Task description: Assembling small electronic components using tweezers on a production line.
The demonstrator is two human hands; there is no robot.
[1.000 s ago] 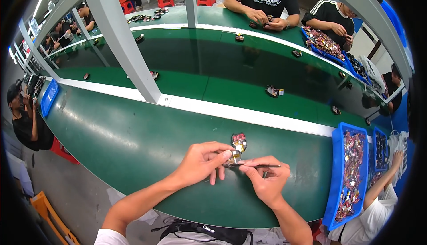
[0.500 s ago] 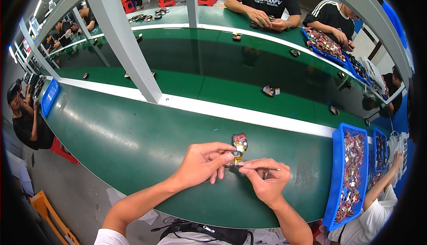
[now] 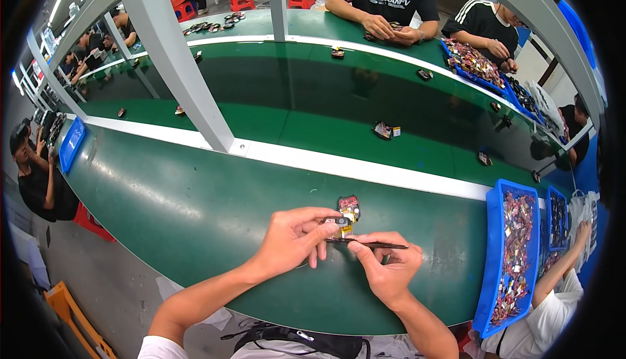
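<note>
My left hand [image 3: 297, 238] is closed, thumb and fingers pinching a small dark electronic module [image 3: 336, 222] with a yellow-taped piece [image 3: 345, 230] beside it. In my right hand [image 3: 388, 261] a slim black stick-like tool [image 3: 385, 245] is pinched, lying nearly level, its left end against the module's lower edge. Whether the tool is tweezers, I cannot tell. Just beyond my fingers, a dark-rimmed casing with a red circuit board [image 3: 349, 206] lies on the green table [image 3: 222, 222]; my left fingers partly cover its near side.
On the right stands a blue tray [image 3: 490, 254] full of small reddish parts, with a smaller blue tray [image 3: 557, 219] beyond. A conveyor belt [image 3: 313, 131] with scattered casings [image 3: 383, 130] runs behind a white rail [image 3: 358, 171]. A grey post [image 3: 176, 59] rises at left. Co-workers sit around.
The casings on the belt have shifted left. The black tool in my right hand has turned slightly and shows a broader side. Both hands stay nearly in place.
</note>
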